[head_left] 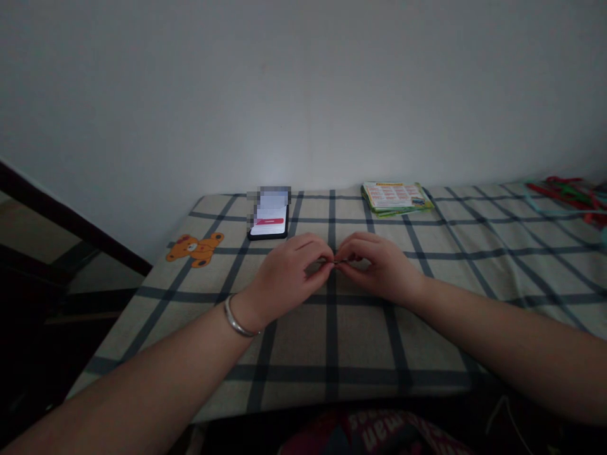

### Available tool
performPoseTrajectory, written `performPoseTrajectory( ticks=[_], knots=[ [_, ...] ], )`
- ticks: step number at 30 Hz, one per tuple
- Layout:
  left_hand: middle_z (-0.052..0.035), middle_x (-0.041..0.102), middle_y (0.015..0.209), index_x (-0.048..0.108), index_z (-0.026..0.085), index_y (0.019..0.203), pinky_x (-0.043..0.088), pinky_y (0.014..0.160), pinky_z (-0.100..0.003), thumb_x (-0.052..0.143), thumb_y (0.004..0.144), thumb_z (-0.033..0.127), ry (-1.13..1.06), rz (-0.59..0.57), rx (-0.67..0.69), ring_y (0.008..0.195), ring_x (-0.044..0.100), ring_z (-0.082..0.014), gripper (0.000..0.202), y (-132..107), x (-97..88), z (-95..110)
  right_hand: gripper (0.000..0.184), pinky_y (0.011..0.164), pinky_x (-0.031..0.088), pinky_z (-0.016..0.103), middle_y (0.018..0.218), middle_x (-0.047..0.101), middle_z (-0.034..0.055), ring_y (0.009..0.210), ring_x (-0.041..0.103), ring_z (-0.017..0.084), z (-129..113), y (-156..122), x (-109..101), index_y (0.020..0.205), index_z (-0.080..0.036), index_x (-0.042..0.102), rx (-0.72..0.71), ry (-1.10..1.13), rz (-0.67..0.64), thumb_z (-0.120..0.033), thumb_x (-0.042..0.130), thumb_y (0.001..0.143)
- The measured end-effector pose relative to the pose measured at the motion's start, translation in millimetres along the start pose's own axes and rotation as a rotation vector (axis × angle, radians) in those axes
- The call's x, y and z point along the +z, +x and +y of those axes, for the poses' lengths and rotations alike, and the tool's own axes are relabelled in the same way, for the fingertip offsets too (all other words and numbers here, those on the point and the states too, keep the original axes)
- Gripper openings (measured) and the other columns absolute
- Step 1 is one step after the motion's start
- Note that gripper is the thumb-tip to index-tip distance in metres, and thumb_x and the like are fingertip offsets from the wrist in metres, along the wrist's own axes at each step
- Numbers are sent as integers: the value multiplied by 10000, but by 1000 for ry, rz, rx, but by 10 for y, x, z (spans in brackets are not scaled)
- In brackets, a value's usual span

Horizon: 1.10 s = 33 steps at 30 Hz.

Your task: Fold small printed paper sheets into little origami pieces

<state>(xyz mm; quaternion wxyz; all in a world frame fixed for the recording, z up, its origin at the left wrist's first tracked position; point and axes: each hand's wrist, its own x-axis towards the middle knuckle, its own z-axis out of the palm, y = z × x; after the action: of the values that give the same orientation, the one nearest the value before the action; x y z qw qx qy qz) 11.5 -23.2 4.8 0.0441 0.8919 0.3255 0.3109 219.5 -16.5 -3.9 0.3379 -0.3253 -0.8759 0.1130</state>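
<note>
My left hand (296, 268) and my right hand (379, 265) meet above the middle of the checked cloth. Thumb and fingers are pinched together on each, the tips touching or almost touching. Between the fingertips is a thin, dark, narrow thing (340, 261), mostly covered by the fingers and too small to name. A silver bangle (236, 319) circles my left wrist. Just beyond my left hand lies a phone (269, 218) with its screen lit, partly blurred out.
A checked tablecloth (303, 341) covers the table, which stands against a pale wall (303, 95). A stack of printed cards or leaflets (396, 197) lies at the back. Red and green strips (569, 193) are heaped far right. An orange bear cutout (194, 248) lies left.
</note>
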Motion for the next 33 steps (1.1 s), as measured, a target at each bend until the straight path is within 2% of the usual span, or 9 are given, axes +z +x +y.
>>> performPoseTrajectory(
  ticks=[19, 33],
  knots=[
    [-14, 592, 861, 539, 177, 793, 461, 776, -305, 565, 770, 91, 3, -71, -15, 846, 555, -165, 93, 12, 38, -4, 26, 751, 481, 301, 906, 643, 53, 865, 600, 180, -56, 5, -1, 848, -180, 621, 23, -56, -99, -184, 607, 826],
    [-7, 582, 871, 548, 183, 817, 440, 784, -297, 568, 788, 109, -26, -88, -98, 868, 548, -164, 82, 20, -2, 15, 69, 726, 489, 290, 878, 651, 54, 821, 609, 165, -15, 22, 38, 792, -182, 597, -31, 62, -37, -117, 585, 811]
  ],
)
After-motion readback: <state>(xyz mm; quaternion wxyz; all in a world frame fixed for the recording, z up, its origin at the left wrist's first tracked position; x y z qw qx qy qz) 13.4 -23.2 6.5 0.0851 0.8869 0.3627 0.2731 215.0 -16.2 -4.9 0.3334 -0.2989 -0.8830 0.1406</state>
